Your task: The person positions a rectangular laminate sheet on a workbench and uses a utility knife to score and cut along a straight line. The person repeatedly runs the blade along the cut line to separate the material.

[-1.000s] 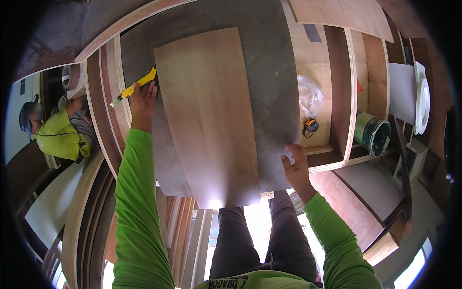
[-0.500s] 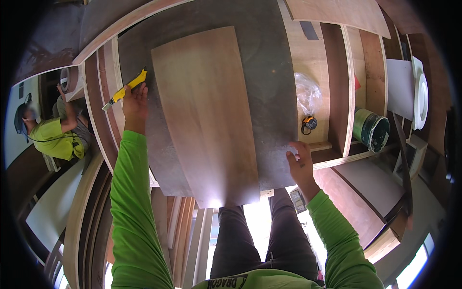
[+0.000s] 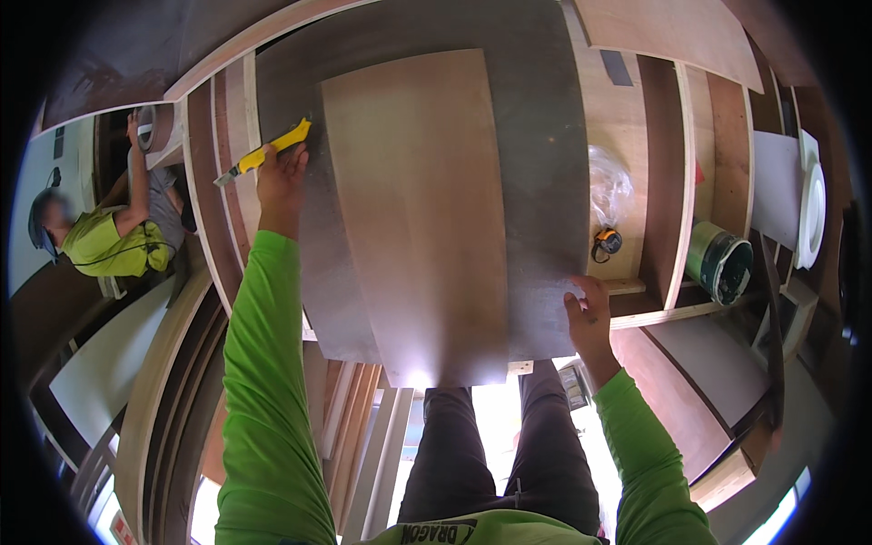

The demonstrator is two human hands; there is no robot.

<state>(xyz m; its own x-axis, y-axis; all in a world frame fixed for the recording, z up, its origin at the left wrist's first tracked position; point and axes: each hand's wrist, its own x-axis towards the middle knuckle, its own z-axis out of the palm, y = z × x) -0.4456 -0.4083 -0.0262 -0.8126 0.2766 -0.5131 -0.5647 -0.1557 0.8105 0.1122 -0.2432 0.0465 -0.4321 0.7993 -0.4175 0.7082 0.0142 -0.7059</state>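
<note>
My left hand [image 3: 281, 186] grips a yellow utility knife [image 3: 286, 138], its blade end pointing left, beside a curved-top plywood panel [image 3: 418, 200]. That panel lies lengthwise on a larger dark grey board [image 3: 545, 136]. At the lower right edge of the grey board is my right hand [image 3: 588, 318], its fingers bent and apart, touching the board near its corner.
Right of the board, framed compartments [image 3: 677, 182] hold a clear plastic bag [image 3: 610, 182], a tape measure [image 3: 607, 243] and a green bucket [image 3: 713, 259]. At left, a co-worker [image 3: 109, 236] crouches beside a roll [image 3: 156, 127]. Wooden boards [image 3: 168, 381] stand at lower left.
The whole scene has shifted slightly right in the view. The co-worker's arm has risen toward the roll. Both my hands keep much the same places on the board.
</note>
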